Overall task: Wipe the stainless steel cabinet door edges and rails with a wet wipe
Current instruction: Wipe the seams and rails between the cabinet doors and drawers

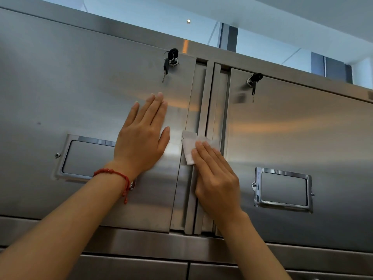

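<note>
Head view: your right hand (217, 176) presses a folded white wet wipe (188, 147) with straight fingers against the vertical rail (198, 98) between two brushed stainless steel cabinet doors (80, 87). Your left hand (141, 136) lies flat, fingers extended, on the left door beside it.

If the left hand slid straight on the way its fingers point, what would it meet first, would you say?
The left hand lies flat on the left door, fingers pointing up and slightly right. Sliding on, it would probably meet the keys hanging from that door's lock; bare steel lies between.
</note>
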